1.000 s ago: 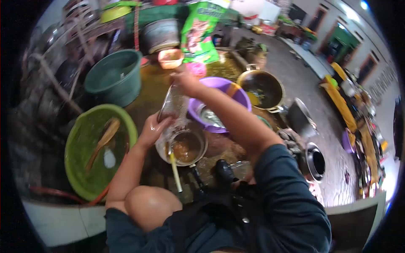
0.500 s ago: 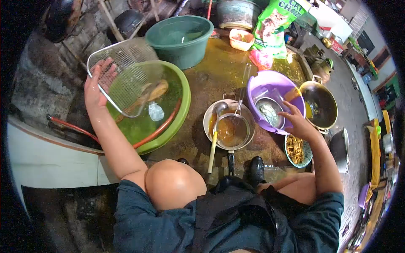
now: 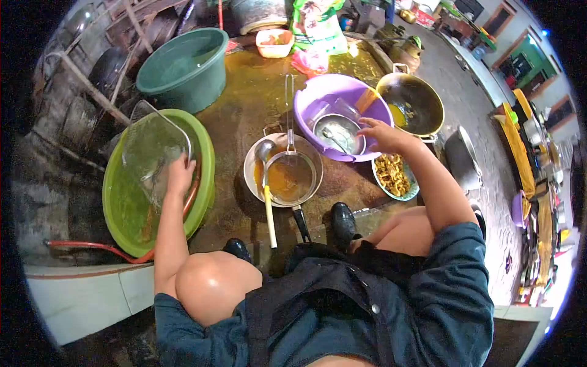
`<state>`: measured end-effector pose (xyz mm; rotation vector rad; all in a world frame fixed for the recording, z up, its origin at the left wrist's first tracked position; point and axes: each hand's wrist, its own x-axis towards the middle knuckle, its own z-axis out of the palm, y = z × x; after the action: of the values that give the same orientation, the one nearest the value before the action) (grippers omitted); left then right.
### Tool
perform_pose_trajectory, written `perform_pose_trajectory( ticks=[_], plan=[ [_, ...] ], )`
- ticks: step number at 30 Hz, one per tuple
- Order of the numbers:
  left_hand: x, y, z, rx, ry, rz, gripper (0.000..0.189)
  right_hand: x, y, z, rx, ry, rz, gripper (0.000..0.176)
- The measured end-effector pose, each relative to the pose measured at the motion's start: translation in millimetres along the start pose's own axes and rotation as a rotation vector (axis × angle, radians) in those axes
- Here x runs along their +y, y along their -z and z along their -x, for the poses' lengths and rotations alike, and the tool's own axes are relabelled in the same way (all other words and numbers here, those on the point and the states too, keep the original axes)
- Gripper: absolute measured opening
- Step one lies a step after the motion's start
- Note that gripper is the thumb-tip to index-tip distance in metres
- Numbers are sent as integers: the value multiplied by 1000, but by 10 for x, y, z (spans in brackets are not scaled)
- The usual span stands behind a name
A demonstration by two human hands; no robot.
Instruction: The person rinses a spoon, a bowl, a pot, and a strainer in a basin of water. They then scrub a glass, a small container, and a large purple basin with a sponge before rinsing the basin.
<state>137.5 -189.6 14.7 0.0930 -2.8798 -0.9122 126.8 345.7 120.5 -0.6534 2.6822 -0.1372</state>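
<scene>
Over the green basin [image 3: 206, 183] at the left, my left hand [image 3: 178, 174] grips the near edge of a wire mesh basket [image 3: 153, 144], which is tilted above the water. My right hand [image 3: 386, 136] hangs over the right rim of a purple basin [image 3: 312, 95], its fingers spread and holding nothing. A metal bowl [image 3: 339, 131] lies inside that basin. Between the two basins stands a pan of brown liquid [image 3: 251, 177] with a round strainer [image 3: 290, 177] and a yellow-handled ladle [image 3: 268, 202] resting in it. Below my right hand is a bowl of brown food pieces [image 3: 392, 175].
A dark green tub [image 3: 189, 76] stands at the back left. Behind the purple basin are a small pink basket [image 3: 274, 44] and a green printed sack [image 3: 318, 27]. A wok [image 3: 413, 104] and a metal pot [image 3: 463, 159] stand at right; a red hose [image 3: 92, 246] crosses the left edge.
The mesh basket and my left hand have come down over the green basin, and the basket has turned. My right hand stays spread by the purple basin. The view has swung to the right.
</scene>
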Motion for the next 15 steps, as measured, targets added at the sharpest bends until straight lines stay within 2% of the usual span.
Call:
perform_pose_trajectory(
  ticks=[1,3,4,6,7,9,11,12,13,14,15],
  plan=[
    [86,-52,120,-14,11,-56,24,29,31,62,4,-39,-44,51],
    [-461,-378,151,-12,-60,-314,25,352,-75,97,-16,-52,-47,51],
    [-681,-447,128,-22,-71,-313,25,436,-73,153,-37,-72,-49,52],
    [-956,-529,89,-176,45,-509,24,597,-100,256,-77,-124,-63,52],
    [-897,-449,109,-277,120,-568,24,710,-140,294,-98,-156,-74,52],
    [-939,-473,111,-439,192,-694,26,955,-160,395,-91,-103,-98,54],
    [-1745,-762,-58,-569,130,-829,29,1079,-59,600,2,-159,-166,54],
    [-2116,-908,-132,-640,72,-902,30,1100,-10,721,58,-293,-141,53],
    [-1958,-878,-101,-614,122,-829,30,1199,-59,817,183,-325,-90,52],
    [-1800,-816,-73,-589,173,-758,31,1279,-151,965,295,-354,-171,51],
    [-1844,-778,-92,-701,51,-898,30,1284,-238,1123,412,-384,-250,50]
  ],
)
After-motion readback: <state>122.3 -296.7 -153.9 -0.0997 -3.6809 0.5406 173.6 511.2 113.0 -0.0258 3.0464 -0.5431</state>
